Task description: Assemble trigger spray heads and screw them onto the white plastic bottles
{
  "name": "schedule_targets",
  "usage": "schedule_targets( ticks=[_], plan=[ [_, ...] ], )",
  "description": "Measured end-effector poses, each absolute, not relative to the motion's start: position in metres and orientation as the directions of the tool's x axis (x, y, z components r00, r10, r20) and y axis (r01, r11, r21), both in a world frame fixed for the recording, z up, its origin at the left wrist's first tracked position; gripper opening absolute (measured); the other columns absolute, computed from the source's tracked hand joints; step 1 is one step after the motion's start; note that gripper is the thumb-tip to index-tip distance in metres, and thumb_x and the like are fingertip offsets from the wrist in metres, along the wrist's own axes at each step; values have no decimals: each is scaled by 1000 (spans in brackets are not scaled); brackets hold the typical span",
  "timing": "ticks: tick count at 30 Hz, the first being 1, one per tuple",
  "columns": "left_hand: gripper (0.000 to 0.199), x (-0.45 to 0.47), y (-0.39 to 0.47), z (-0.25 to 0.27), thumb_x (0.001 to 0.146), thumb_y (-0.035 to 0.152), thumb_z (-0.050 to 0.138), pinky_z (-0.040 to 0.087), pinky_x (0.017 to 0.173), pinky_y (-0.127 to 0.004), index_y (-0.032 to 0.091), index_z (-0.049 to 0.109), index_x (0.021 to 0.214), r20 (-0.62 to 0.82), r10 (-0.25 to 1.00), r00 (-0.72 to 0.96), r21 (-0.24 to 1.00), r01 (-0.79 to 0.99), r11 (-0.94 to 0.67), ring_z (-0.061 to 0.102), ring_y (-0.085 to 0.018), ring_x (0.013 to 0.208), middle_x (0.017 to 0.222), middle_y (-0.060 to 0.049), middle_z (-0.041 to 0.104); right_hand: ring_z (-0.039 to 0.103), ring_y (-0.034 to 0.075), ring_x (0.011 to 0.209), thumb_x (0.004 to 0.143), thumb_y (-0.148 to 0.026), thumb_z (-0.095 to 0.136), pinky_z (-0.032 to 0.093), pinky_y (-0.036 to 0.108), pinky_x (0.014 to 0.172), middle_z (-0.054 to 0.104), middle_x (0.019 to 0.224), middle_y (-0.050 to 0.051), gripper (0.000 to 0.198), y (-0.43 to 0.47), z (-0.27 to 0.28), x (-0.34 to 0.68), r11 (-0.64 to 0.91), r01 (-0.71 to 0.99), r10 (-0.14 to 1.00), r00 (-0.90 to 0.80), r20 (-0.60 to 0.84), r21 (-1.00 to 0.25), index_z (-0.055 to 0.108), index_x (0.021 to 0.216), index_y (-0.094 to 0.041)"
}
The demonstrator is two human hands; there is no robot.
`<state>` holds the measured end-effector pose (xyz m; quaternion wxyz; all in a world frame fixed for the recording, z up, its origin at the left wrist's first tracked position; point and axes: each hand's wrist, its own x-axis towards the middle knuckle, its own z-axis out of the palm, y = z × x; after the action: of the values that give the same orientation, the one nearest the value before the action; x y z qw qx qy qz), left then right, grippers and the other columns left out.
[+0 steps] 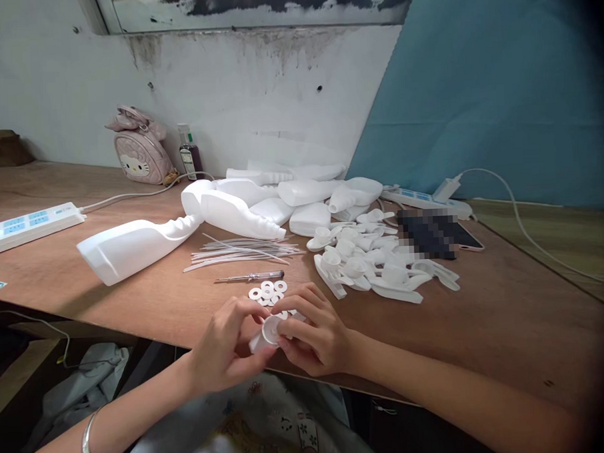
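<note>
Both hands meet at the table's front edge around a white plastic trigger sprayer head (pixel 270 329), its round collar opening turned up toward me. My left hand (pixel 232 343) grips it from the left with thumb and fingers. From the right, the fingers of my right hand (pixel 311 329) close on its rim and partly hide it. Whether a small washer is also between those fingers, I cannot tell. Just beyond the fingers lies a small cluster of white ring washers (pixel 267 291). A slim screwdriver (pixel 249 277) rests behind them, and thin white tubes (pixel 243 251) lie farther back.
A pile of white sprayer heads (pixel 373 257) spreads to the right, near a dark phone (pixel 427 233). White bottles (pixel 241 212) lie heaped at the back; one bottle (pixel 137 247) lies left. Power strips (pixel 32 225), a pink bag (pixel 141 150) and a dark bottle (pixel 189 154) are behind.
</note>
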<state>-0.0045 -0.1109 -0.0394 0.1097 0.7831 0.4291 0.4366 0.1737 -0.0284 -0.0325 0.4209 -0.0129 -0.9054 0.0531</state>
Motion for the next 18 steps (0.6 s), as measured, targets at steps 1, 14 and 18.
schedule_targets(
  ticks=[1, 14, 18],
  plan=[
    [27, -9, -109, -36, 82, 25, 51, 46, 75, -30, 18, 42, 107, 577, 786, 220, 576, 573, -583, 58, -18, 87, 93, -7, 60, 52, 18, 76, 75, -17, 50, 40, 35, 68, 61, 85, 7, 2, -28, -32, 173, 993, -23, 73, -655, 752, -116, 52, 76, -17],
    [32, -96, -79, -21, 86, 29, 41, 39, 78, -37, 14, 57, 111, 363, 928, -79, -43, 994, 101, 52, -27, 96, 110, -8, 61, 49, 17, 74, 75, -21, 53, 39, 34, 69, 60, 78, 5, 9, -28, -36, 171, 991, 2, 95, -719, 688, -135, 48, 81, -17],
    [34, -88, -57, -9, 88, 27, 38, 36, 82, -36, 15, 57, 114, 291, 956, 24, -80, 997, 0, 50, -25, 102, 117, -9, 58, 47, 17, 71, 76, -20, 52, 39, 33, 67, 58, 77, 5, 9, -28, -38, 170, 990, 10, 104, -734, 671, -143, 47, 82, -17]
  ],
)
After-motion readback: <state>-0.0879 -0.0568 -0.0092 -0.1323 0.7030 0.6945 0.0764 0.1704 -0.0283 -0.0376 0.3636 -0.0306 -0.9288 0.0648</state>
